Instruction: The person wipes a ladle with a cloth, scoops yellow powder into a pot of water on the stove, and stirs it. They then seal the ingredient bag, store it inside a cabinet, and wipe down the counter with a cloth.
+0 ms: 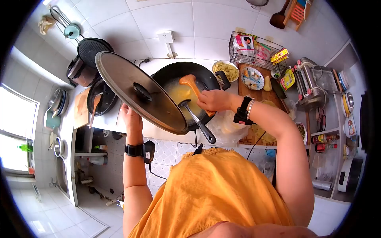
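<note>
My left hand (132,119) grips the lower edge of a large pan lid (119,77), its fingers partly hidden behind the rim. The lid, with a black knob (141,91) on top, is tilted over the left part of a black wok (166,68). In the wok is yellowish liquid (176,94) with a brighter yellow lump. My right hand (214,100), closed, holds an orange-brown spatula (190,82), its broad end over the liquid. Beside it a metal ladle (194,116) leans in the wok, its dark handle sticking out over the front rim.
A bowl of pale strips (225,72) stands right of the wok. Farther right, a patterned plate (252,78) sits on a wooden cutting board (274,89), near a wire basket (258,53). A crumpled plastic bag (222,129) lies at the counter's front. A second dark pan (102,97) is at left.
</note>
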Motion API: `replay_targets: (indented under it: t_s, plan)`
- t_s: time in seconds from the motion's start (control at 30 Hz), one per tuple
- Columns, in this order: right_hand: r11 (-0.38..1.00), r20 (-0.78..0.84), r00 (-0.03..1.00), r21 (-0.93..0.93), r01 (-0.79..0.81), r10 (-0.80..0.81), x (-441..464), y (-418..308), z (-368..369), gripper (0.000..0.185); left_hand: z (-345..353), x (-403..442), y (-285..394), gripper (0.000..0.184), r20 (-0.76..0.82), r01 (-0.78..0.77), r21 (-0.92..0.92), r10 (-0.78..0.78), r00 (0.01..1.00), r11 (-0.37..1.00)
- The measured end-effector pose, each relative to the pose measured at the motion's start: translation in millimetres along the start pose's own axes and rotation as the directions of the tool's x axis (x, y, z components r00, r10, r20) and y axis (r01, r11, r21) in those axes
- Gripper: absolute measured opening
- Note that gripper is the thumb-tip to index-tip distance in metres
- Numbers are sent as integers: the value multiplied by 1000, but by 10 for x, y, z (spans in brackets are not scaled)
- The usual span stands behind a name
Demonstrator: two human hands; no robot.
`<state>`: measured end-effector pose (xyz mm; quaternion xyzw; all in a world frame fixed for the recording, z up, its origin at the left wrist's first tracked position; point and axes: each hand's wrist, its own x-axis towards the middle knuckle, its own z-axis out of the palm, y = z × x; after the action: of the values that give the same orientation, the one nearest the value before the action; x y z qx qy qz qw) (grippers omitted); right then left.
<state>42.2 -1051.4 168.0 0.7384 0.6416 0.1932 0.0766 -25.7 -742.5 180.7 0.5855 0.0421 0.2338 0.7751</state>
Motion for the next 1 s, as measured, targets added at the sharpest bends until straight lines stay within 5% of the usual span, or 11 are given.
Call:
replay_targets:
  t_s: [0.2, 0.3, 0.33, 0.4, 0.47, 0.53, 0.57, 0.83, 0.9, 0.93, 1.0]
  plan:
    - [921, -226, 925, 315, -228, 306, -112, 28, -171, 18, -68, 25, -108, 20, -13, 73, -138, -75, 997, 988]
    - [418, -197, 483, 812, -408, 853, -297, -14, -262, 14, -138, 17, -166, 19, 46, 32, -150, -25, 999, 988]
    - [417, -195, 480, 809, -415, 856, -345, -27, -299, 14, -93, 1, -95, 21, 43, 3, -84, 1, 999, 996]
    - [-224, 280, 158, 926, -303, 947, -441, -46, -374, 16, -66, -10, -90, 23, 51, -25, -21, 26, 998, 999]
    - [-196, 276, 200, 919, -343, 940, -512, -71, -466, 18, -157, 35, -182, 27, 83, -2, 2, 2, 997, 1000]
    - [474, -170, 571, 763, -439, 803, -587, -155, -500, 17, -190, 31, -218, 27, 95, 36, -43, -32, 995, 998]
    - [552, -202, 611, 695, -461, 765, -628, -219, -512, 18, -199, 28, -239, 27, 100, 24, -65, -17, 995, 998]
    - [556, -119, 673, 675, -484, 730, -834, -387, -379, 19, -162, 86, -262, 29, 121, 40, -81, -30, 992, 996]
    - [23, 127, 348, 918, -397, 929, -807, -400, -337, 18, -176, 156, -358, 33, 99, 150, -249, -129, 987, 957]
    - [40, 103, 332, 917, -397, 938, -818, -348, -302, 18, -334, 228, -524, 40, 168, 178, -309, -131, 977, 934]
    - [-418, 417, 76, 908, 6, 906, -935, -129, -364, 23, -221, 275, -449, 43, 224, 136, -287, -72, 972, 948]
